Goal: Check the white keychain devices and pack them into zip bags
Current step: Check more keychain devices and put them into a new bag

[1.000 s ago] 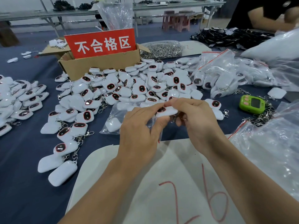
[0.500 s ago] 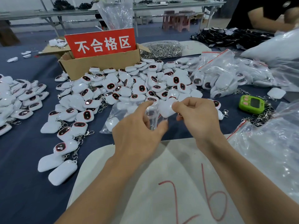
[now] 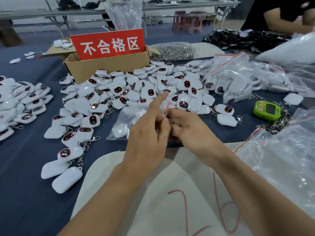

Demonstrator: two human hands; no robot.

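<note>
My left hand (image 3: 148,135) and my right hand (image 3: 189,128) meet above the table's near middle. Between their fingertips both pinch a small clear zip bag (image 3: 164,108) with a red seal strip. My left index finger sticks up and away from the bag. The white keychain device that I held is hidden behind my fingers. A big pile of white keychain devices (image 3: 136,92) with dark oval faces lies just beyond my hands. A second pile (image 3: 20,103) sits at the left edge. Several more (image 3: 68,150) lie at the near left.
A cardboard box (image 3: 109,67) with a red sign stands behind the pile. A clear bag holding devices (image 3: 124,123) lies left of my hands, and filled zip bags (image 3: 238,82) sit at right. A green timer (image 3: 266,110), large plastic bags (image 3: 281,159), a white sheet (image 3: 153,184), another person's arm (image 3: 286,23).
The white device that my right hand held up has dropped out of sight behind my fingers. Both hands have closed together on the bag's red-striped top, and my left index finger has lifted.
</note>
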